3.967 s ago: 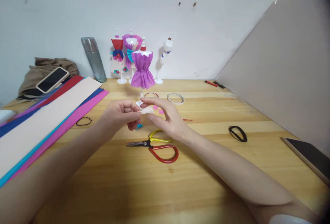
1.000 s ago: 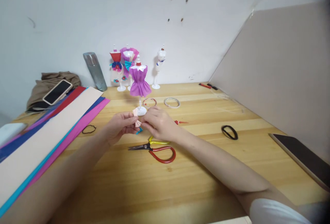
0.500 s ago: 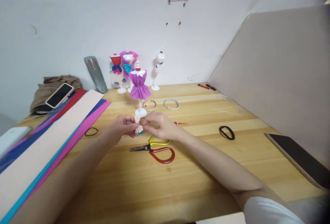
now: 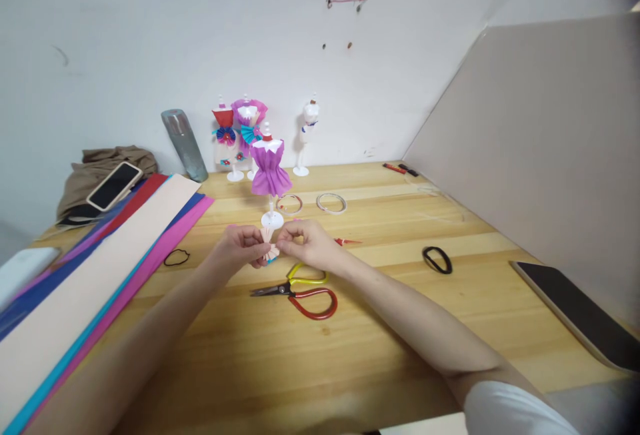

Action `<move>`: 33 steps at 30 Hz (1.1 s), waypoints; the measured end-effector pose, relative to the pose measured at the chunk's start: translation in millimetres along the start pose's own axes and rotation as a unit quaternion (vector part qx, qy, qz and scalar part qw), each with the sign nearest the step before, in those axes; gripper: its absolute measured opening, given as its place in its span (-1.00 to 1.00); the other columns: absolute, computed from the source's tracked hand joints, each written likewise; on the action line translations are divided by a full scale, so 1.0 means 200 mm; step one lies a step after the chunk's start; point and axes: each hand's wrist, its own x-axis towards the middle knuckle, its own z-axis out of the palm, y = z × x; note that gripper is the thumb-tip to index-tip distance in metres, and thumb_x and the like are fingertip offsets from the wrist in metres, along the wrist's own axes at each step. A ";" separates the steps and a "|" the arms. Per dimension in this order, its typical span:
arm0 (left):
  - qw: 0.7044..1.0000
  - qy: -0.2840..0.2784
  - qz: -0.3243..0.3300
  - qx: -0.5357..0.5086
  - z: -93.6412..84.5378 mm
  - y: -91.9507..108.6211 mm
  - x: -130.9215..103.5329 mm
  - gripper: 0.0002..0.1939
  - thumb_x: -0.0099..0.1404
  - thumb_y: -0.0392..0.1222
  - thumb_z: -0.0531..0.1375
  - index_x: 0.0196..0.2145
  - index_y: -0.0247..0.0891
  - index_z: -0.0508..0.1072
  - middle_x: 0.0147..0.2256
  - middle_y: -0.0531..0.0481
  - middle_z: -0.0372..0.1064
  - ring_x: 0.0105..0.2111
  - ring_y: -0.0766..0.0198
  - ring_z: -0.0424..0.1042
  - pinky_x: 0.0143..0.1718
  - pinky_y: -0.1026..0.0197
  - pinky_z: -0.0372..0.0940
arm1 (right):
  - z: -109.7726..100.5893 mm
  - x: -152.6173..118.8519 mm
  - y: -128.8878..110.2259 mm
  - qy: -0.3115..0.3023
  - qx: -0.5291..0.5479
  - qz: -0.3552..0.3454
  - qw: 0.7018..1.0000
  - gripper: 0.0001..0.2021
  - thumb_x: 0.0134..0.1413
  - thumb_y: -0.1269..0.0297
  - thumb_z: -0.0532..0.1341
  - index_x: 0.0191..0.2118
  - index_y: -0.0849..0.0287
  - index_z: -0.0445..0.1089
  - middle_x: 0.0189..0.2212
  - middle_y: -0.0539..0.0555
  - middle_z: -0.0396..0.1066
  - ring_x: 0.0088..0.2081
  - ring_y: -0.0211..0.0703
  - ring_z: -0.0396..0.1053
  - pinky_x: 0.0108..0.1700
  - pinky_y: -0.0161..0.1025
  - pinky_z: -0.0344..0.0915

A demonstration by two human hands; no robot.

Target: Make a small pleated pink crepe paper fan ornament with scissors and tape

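My left hand (image 4: pixel 244 247) pinches a small pleated paper bow (image 4: pixel 271 253), pale pink with a bit of blue at its lower edge. Close against the bow's right side, my right hand (image 4: pixel 311 247) has thumb and forefinger pressed together; what they grip is too small to make out. Just below the hands lie scissors (image 4: pixel 287 289) with one yellow and one red handle, blades pointing left. Behind the bow stands a miniature dress form (image 4: pixel 271 169) in a gathered purple paper dress, its white base near my fingers.
More small dress forms (image 4: pixel 226 135) stand by the wall, beside a leaning bottle (image 4: pixel 185 146). Coloured paper strips (image 4: pixel 107 288) and a phone (image 4: pixel 115 186) are at left. Two coils (image 4: pixel 331 203), a black band (image 4: pixel 437 260) and a dark tablet-like slab (image 4: pixel 575 315) lie on the table.
My right hand's fingertips have shifted slightly at the bow's right side, and more of the bow shows. The left hand keeps its pinch.
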 end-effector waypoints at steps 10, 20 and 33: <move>0.999 -0.025 0.034 0.027 0.02 -0.02 0.00 -0.70 -0.05 -0.05 0.39 -0.55 -0.30 0.42 -0.61 0.06 0.37 -0.57 0.38 0.32 -0.50 0.31 0.21 | -0.02 0.00 -0.02 0.000 0.004 0.019 1.000 -0.77 0.06 0.22 0.21 -0.53 0.23 0.35 -0.59 -0.03 0.31 -0.50 -0.29 0.22 -0.37 -0.31 0.16; 0.998 -0.013 0.042 0.037 0.02 -0.01 0.01 -0.70 -0.05 -0.05 0.41 -0.56 -0.32 0.45 -0.61 0.03 0.39 -0.57 0.36 0.32 -0.50 0.31 0.20 | 0.00 0.01 0.01 0.039 0.030 0.018 0.999 -0.81 0.03 0.26 0.22 -0.52 0.21 0.35 -0.59 -0.05 0.29 -0.49 -0.30 0.22 -0.36 -0.32 0.16; 0.996 0.018 0.003 -0.088 0.00 0.03 -0.02 -0.59 -0.13 0.05 0.47 -0.51 -0.35 0.50 -0.61 0.01 0.43 -0.62 0.39 0.34 -0.55 0.33 0.26 | -0.02 0.00 -0.01 0.051 0.137 0.008 0.989 -0.71 0.10 0.11 0.19 -0.52 0.21 0.34 -0.54 0.00 0.36 -0.43 -0.26 0.29 -0.31 -0.29 0.22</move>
